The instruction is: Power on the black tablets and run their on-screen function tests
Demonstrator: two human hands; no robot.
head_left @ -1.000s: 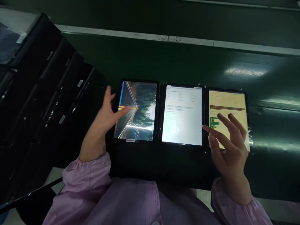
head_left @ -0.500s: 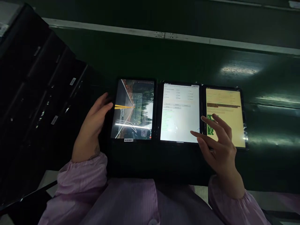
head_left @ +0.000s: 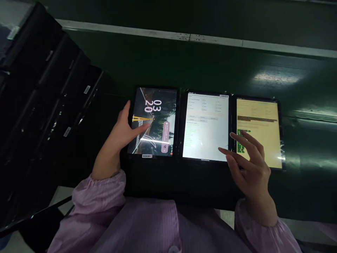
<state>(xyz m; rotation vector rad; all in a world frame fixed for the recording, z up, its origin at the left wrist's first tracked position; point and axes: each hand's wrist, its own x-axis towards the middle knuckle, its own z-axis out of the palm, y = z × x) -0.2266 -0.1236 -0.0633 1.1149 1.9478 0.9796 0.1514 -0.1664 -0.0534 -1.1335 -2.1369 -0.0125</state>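
Three tablets lie in a row, their screens lit. On the left tablet [head_left: 160, 105], a road picture carries a sideways clock reading 03 20 and a pink notification. My left hand [head_left: 118, 133] is open at this tablet's left edge, its thumb stretched over the screen; whether the thumb touches is unclear. The middle tablet [head_left: 202, 140] has a white page with checkboxes, grey buttons and green text. My right hand [head_left: 251, 167] is open with fingers spread, the index fingertip at the lower right of that screen. Partly behind those fingers is the right tablet [head_left: 263, 140], with a yellow page.
Dark stacked cases or trays [head_left: 52, 88] with white labels rise close by on the left. The dark green work surface [head_left: 158, 63] runs beneath the tablets, crossed by a pale strip [head_left: 158, 37] farther back. A barcode label [head_left: 147, 156] sits at the left tablet's lower edge.
My left hand has moved right, bringing its thumb over the left tablet. That screen now shows the clock and pink notification. My right hand keeps nearly the same pose; the view has shifted slightly.
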